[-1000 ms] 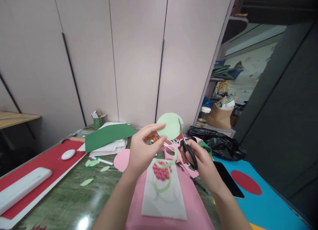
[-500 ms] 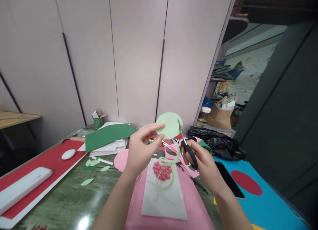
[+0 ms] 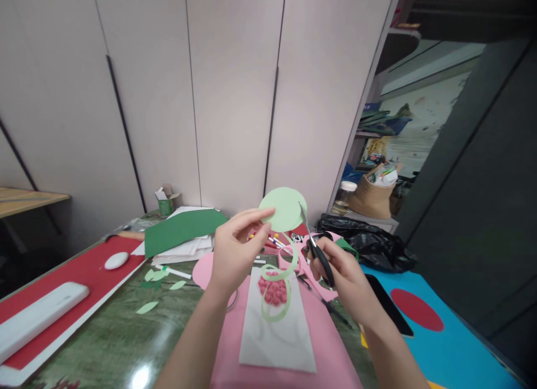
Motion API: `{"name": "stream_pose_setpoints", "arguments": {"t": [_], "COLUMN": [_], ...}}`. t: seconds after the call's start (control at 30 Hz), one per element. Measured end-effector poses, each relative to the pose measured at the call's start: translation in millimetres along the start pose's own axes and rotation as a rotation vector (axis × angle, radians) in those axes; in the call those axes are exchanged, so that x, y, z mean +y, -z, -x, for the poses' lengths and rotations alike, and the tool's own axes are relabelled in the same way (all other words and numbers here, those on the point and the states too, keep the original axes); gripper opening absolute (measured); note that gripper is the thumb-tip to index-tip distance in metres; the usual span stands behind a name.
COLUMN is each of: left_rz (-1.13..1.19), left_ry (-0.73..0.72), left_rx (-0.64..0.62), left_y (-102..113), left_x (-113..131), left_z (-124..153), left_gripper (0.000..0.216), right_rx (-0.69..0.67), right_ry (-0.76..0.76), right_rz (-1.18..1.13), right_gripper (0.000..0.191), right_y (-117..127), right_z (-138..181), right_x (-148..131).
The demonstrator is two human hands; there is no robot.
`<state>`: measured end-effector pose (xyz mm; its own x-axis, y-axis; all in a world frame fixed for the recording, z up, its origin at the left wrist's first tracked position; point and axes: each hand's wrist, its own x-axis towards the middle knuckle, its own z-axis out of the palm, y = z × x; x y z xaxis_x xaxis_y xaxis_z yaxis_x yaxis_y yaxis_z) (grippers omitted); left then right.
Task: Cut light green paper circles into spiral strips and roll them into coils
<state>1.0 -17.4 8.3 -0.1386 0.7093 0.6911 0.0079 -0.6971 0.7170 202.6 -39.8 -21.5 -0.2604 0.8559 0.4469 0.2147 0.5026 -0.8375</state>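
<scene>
A pale green paper disc (image 3: pixel 282 207), smooth and nearly round, sits just beyond the fingertips of the person's left grip (image 3: pixel 232 252), which is pinched narrow between thumb and fingers on the disc's lower left edge. The right grip (image 3: pixel 342 268) is curled around the black handles of metal-bladed scissors (image 3: pixel 322 261), blades laid over the disc's right edge. Between and below the two grips, a thin green paper strip (image 3: pixel 290 264) dangles in loops in front of a knobbly pink cluster (image 3: pixel 274 291) on a matte white sheet (image 3: pixel 277 344). Left of the left grip, I see flat, leaf-shaped green cutouts (image 3: pixel 146 308) on the glossy, green-streaked worktop (image 3: pixel 168 333); beyond the right grip slumps a crinkled black plastic bag (image 3: pixel 369 246).
</scene>
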Motion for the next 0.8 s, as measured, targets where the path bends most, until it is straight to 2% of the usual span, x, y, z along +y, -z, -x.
{"name": "stream_pose_setpoints", "arguments": {"t": [0.43,0.8], "left_rz": [0.071,0.045], "left_ry": [0.002,0.048], "left_rx": [0.021,-0.074], "left_y": [-3.9,-4.4], "left_x": [-6.5,-3.1], "left_z": [0.3,0.7], "left_gripper": [0.032,0.032], "right_rx": [-0.008,0.004], "right_ry": [-0.043,-0.038], "right_rz": [0.009,0.028], "right_gripper": [0.028,0.03], "right_y": [0.1,-1.5], "right_z": [-1.8,-4.2], "right_x": [-1.3,-6.0]}}
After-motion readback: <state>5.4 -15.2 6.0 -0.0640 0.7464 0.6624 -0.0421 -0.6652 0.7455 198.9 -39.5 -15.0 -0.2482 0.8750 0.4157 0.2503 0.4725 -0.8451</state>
